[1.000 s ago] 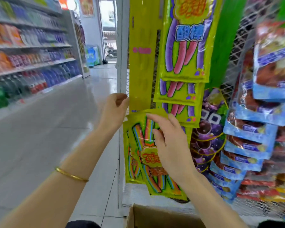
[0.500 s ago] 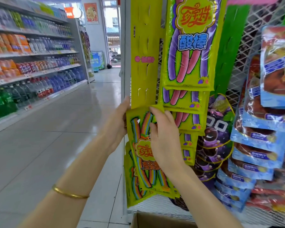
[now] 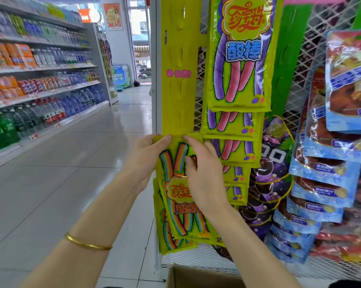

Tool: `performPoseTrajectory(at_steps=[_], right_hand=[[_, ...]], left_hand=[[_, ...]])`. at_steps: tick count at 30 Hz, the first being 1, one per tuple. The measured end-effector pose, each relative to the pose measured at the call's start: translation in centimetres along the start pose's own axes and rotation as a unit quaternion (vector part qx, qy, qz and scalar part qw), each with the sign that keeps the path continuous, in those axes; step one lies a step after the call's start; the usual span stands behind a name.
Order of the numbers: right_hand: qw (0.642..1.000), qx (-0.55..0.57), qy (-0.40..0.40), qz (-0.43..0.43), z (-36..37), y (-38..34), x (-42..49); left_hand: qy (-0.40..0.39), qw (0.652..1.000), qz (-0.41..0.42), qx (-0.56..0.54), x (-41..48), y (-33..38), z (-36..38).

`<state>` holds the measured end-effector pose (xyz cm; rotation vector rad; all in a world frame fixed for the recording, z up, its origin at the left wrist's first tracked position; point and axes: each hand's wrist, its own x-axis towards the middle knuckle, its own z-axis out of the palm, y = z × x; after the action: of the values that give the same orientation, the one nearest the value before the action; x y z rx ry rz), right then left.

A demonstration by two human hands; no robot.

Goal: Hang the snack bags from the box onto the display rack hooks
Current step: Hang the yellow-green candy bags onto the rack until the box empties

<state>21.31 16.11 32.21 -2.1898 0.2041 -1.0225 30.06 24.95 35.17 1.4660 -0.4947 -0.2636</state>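
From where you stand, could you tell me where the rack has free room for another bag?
Free: the yellow strip above the left hand and right hand, bordered by the white post and the purple-stick bags. Crowded: below, around the rainbow bag, and rightward, where grape bags and blue bags overlap.

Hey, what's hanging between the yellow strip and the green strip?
In the head view, a column of overlapping yellow bags printed with purple and pink sticks.

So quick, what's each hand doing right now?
Left hand: pinches top corner of the rainbow snack bag.
Right hand: grips the same bag near its top.
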Motion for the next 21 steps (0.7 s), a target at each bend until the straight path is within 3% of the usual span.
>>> performPoseTrajectory(at_steps=[14, 21], right_hand=[[1.000, 0.026, 0.002, -0.002, 1.0, 1.8, -0.8], [0.998, -0.063, 0.000, -0.008, 2.2, 2.8, -2.3]], left_hand=[[-0.030, 0.999, -0.013, -0.015, 0.2, -0.1, -0.6], [-0.025, 0.999, 0.027, 0.022, 0.2, -1.2, -1.1]])
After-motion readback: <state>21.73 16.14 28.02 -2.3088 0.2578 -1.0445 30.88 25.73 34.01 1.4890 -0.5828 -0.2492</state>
